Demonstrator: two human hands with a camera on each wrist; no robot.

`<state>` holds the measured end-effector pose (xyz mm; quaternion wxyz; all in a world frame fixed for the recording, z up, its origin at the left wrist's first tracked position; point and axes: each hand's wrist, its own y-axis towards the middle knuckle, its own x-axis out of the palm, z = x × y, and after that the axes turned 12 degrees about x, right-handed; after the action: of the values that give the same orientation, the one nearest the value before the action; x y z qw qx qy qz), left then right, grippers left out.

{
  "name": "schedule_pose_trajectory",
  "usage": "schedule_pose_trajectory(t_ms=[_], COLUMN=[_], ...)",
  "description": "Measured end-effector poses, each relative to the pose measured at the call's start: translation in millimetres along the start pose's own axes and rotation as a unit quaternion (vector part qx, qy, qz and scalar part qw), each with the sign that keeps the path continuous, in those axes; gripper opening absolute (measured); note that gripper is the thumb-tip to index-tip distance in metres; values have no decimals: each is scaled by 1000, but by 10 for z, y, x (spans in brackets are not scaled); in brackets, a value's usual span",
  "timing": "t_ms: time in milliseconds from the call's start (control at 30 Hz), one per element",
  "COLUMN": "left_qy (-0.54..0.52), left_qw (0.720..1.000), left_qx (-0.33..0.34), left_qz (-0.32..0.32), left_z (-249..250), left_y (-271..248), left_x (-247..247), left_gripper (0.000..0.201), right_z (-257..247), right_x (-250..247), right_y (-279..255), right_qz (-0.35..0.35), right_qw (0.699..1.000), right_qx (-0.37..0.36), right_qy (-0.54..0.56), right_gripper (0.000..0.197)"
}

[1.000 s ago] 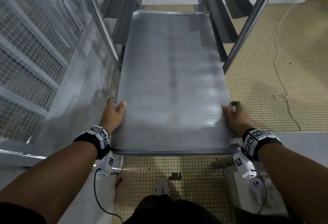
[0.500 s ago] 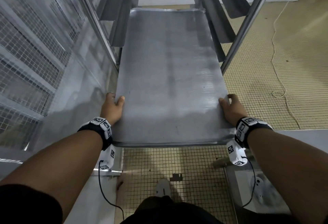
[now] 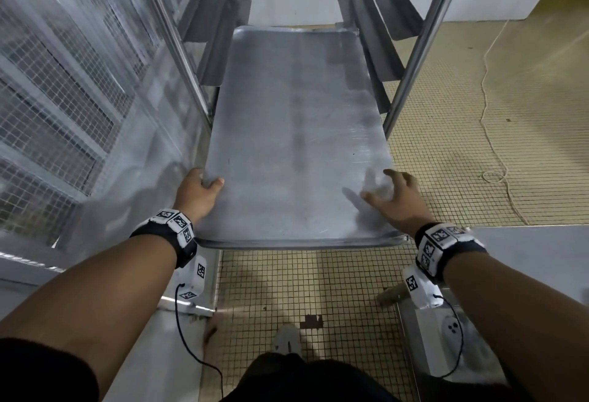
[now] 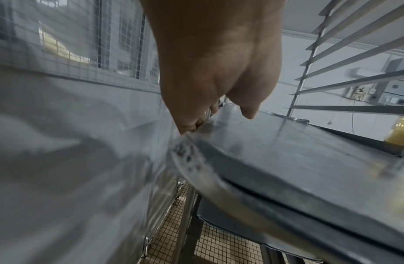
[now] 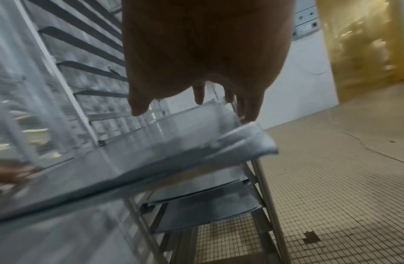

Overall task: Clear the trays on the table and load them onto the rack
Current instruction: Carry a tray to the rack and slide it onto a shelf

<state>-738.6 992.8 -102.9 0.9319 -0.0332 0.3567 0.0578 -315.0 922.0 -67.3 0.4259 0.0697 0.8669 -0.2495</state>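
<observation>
Tray, a bare metal sheet, lies part way into the rack, its far end between the side runners ahead of both hands and its near edge jutting out toward the person. At its near left corner the left hand grips the rim, thumb on top and fingers curled under, which the left wrist view confirms. The right hand has changed: half a second ago it clasped the near right corner, and now it has let go and hovers just above the surface with its fingers spread and holding nothing, its shadow falling on the metal. The tray has also slid further in over the last second. I would judge the lifting is finished and the runners now bear the weight, so what remains is a flat push to seat it fully. Below the hands, the right wrist view shows other trays already on lower runners. Beyond the right hand lies tiled floor; beside the left hand stands a mesh panel.
</observation>
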Motion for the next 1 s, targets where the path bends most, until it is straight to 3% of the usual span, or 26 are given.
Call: schedule_pose_trajectory(t_ms=[133, 300, 533, 667, 800, 867, 1000], left_qy=[7, 39, 151, 189, 229, 251, 269], left_qw=[1000, 999, 980, 965, 920, 897, 879], left_qx=[7, 17, 111, 129, 217, 251, 293], left_qz=[-4, -9, -66, -127, -232, -263, -262], left_z=[72, 156, 210, 258, 291, 278, 244], left_y=[-90, -217, -493, -700, -875, -914, -880], left_x=[5, 24, 145, 208, 275, 325, 375], left_gripper=[68, 65, 77, 95, 123, 121, 98], right_z=[-4, 59, -22, -43, -59, -48, -7], right_x=[133, 481, 563, 549, 561, 581, 611], right_y=[-328, -417, -429, -454, -473, -468, -441], right_qz=[-17, -37, -39, -56, -59, -54, -42], right_qw=[989, 947, 937, 932, 926, 921, 913], right_qx=[-100, -230, -272, -283, -293, -301, -316], right_qy=[-105, -221, -218, -221, -231, -240, -253], right_gripper=[113, 105, 86, 82, 76, 74, 71])
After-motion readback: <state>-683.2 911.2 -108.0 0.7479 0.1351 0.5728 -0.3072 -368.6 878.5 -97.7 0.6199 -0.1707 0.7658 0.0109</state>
